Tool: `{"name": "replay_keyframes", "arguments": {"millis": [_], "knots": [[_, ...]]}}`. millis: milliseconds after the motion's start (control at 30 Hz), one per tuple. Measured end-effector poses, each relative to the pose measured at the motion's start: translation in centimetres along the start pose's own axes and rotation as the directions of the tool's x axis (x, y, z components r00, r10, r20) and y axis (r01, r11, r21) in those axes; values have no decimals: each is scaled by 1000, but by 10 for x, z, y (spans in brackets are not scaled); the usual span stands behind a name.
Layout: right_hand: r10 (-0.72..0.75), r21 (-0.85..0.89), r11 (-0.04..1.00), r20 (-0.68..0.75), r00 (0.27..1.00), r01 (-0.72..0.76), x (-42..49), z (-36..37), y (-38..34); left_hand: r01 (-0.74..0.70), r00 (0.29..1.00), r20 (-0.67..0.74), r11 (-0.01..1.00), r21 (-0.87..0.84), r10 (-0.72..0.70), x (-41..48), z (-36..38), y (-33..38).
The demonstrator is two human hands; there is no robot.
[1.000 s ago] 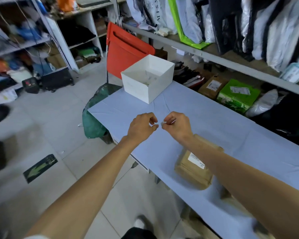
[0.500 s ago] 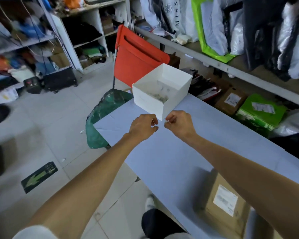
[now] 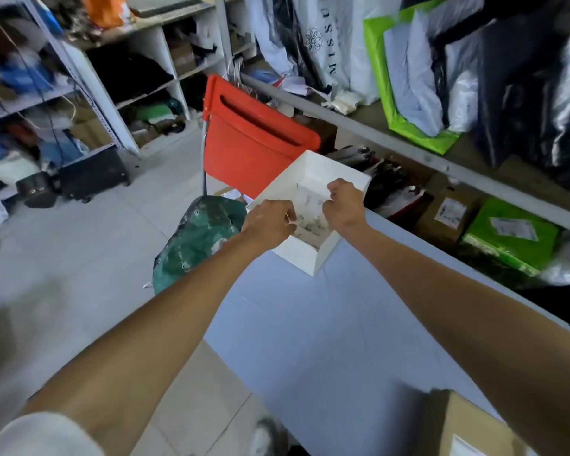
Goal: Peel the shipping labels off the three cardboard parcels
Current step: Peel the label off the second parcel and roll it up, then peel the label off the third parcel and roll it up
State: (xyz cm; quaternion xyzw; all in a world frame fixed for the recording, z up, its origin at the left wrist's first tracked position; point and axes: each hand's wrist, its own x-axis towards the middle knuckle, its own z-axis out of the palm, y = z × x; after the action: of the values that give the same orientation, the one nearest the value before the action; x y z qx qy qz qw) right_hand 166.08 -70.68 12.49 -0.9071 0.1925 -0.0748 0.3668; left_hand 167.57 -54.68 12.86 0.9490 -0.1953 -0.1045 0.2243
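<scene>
Fingers (image 3: 288, 222) of the left hand (image 3: 270, 222) curl in with the tips pinched together over the near-left rim of the white box (image 3: 323, 258); whether a scrap of label sits between them cannot be told. Just beside it, the right hand (image 3: 344, 207) is loosely clenched over the box's open top, fingertips drawn in, any contents hidden. Small paper bits (image 3: 311, 222) lie on the box floor beneath both hands. That box stands at the far-left corner of the blue worktop (image 3: 310, 340). At the worktop's near-right edge, one cardboard parcel (image 3: 468, 426) shows, partly cut off, a white label (image 3: 464, 450) stuck on its top.
</scene>
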Motion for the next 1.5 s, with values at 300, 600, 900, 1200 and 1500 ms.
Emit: {"name": "replay_keyframes", "arguments": {"millis": [300, 600, 900, 1200, 1500], "knots": [[5, -75, 997, 73, 997, 1, 6, 0, 8, -41, 999, 29, 999, 21, 41, 18, -1, -2], [89, -126, 989, 65, 994, -80, -24, -10, 33, -133, 989, 68, 991, 14, 132, 8, 13, 23], [232, -250, 942, 6, 973, -223, -116, -53, 96, -269, 940, 208, 962, -38, 271, -35, 73, 68], [345, -233, 905, -81, 935, -355, -199, -126, 150, -482, 851, 237, 876, -2, 469, -86, 119, 163], [402, -252, 881, -48, 915, -400, -282, -155, 202, -508, 820, 309, 862, 5, 482, -159, 175, 220]]}}
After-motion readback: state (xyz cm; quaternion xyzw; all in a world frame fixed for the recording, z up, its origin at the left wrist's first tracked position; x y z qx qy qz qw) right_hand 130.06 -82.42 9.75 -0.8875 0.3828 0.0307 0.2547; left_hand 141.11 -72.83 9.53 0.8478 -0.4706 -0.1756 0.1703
